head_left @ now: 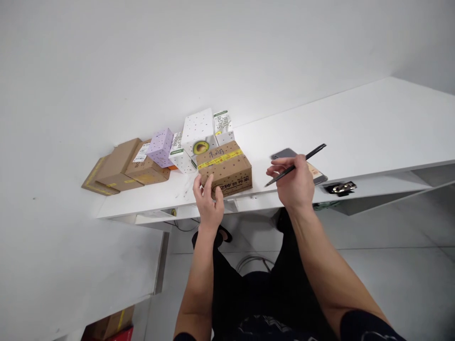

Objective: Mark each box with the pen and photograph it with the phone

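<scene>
A brown cardboard box with yellow tape and handwriting on top sits near the front edge of the white table. My left hand has its fingers apart at the box's front left corner, touching its side. To the right of the box, my right hand is closed around a black pen, its tip pointing down and left. Partly hidden behind that hand lies a dark grey flat device on the table.
Behind the box stand white avocado-print boxes and a purple box. Further left are several brown cartons. A shiny dark object lies on the shelf below the tabletop. A wall rises behind.
</scene>
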`<state>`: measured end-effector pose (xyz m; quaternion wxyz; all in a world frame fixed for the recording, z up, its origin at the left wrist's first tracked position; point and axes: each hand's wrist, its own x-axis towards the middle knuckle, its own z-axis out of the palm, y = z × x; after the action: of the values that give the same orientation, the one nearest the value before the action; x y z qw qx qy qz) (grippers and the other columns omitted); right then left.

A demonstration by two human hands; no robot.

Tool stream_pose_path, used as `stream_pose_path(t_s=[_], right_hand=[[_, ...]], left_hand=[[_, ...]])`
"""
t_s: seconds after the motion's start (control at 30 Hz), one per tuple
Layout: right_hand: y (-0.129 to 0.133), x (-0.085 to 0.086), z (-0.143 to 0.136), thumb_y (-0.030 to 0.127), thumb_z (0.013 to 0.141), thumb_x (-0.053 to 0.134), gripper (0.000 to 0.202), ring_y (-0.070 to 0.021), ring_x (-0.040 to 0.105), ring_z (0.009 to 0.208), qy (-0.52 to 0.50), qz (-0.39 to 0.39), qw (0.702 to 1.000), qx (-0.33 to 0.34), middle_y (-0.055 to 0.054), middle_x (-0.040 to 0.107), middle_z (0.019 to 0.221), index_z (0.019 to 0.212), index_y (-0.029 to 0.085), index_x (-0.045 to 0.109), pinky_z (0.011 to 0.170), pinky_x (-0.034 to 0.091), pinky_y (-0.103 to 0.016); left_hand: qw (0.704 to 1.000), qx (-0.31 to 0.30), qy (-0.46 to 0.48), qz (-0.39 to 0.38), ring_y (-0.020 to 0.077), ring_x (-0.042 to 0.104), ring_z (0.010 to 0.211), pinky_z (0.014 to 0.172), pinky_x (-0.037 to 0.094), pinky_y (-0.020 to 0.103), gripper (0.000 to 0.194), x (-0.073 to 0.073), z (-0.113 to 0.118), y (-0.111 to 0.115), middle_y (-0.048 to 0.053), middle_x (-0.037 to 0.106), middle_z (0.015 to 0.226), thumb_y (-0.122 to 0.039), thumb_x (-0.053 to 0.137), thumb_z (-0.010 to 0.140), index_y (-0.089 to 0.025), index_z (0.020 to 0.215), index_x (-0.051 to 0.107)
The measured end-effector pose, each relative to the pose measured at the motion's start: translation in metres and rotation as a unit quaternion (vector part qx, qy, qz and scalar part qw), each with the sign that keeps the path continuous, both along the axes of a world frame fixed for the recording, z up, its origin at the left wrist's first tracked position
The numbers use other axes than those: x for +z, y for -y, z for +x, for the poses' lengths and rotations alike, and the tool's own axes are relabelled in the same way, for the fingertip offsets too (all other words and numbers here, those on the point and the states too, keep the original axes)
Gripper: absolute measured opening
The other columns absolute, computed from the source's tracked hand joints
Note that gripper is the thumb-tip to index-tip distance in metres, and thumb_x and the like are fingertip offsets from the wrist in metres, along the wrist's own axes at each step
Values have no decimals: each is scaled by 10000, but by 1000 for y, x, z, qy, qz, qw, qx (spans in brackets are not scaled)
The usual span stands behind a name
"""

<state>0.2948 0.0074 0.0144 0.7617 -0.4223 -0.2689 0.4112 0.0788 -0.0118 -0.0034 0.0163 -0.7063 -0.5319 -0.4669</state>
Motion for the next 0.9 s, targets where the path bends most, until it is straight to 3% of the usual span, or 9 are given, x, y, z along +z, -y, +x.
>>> stream_pose_path(t_s=[0.1, 0.2, 0.3, 0.47, 0.67, 0.9], right_hand=[[2, 21, -2, 722, 931, 408, 583, -124, 575, 549, 98, 40, 994, -1, -7, 563, 639, 799, 214, 661, 536, 489, -256], [2, 38, -11, 701, 930, 451, 533, -121, 564, 542, 153, 69, 984, 65, 8, 566, 619, 897, 221, 679, 535, 478, -253], [-6, 46, -24, 615, 899, 583, 398, -123, 599, 628, 193, 95, 967, 137, 4, 633, 732, 953, 228, 660, 610, 507, -261], [-30, 40, -46, 492, 896, 615, 267, -125, 562, 624, 272, 96, 940, 185, 12, 606, 730, 910, 226, 598, 589, 468, -252], [-43, 31, -55, 454, 944, 508, 261, -149, 567, 629, 360, 94, 911, 177, 5, 601, 690, 831, 226, 565, 619, 443, -271], [-42, 32, -56, 452, 948, 468, 302, -156, 548, 636, 441, 94, 881, 141, 6, 587, 665, 755, 232, 544, 658, 426, -282]], left_hand=[[999, 14, -41, 2, 279, 427, 1376, 1128, 408, 457, 361, -3, 7, -3, 181, 437, 1404, -304, 489, 990, -190, 1314, 603], [998, 28, -48, 6, 270, 464, 1331, 1108, 428, 445, 337, -7, 9, -2, 174, 465, 1361, -295, 497, 986, -187, 1277, 626], [998, 37, -44, 10, 262, 477, 1320, 1089, 447, 429, 322, -9, 10, 0, 167, 473, 1350, -280, 507, 979, -191, 1259, 638], [998, 46, -44, -6, 273, 472, 1333, 1104, 443, 452, 333, -10, 11, 4, 163, 477, 1357, -269, 520, 965, -201, 1267, 645], [996, 59, -67, 11, 286, 464, 1342, 1110, 450, 468, 344, -14, 13, 4, 169, 471, 1365, -252, 536, 953, -201, 1275, 644], [996, 65, -61, 12, 294, 423, 1374, 1121, 447, 475, 396, -21, 15, 4, 154, 442, 1384, -222, 540, 940, -238, 1326, 625]])
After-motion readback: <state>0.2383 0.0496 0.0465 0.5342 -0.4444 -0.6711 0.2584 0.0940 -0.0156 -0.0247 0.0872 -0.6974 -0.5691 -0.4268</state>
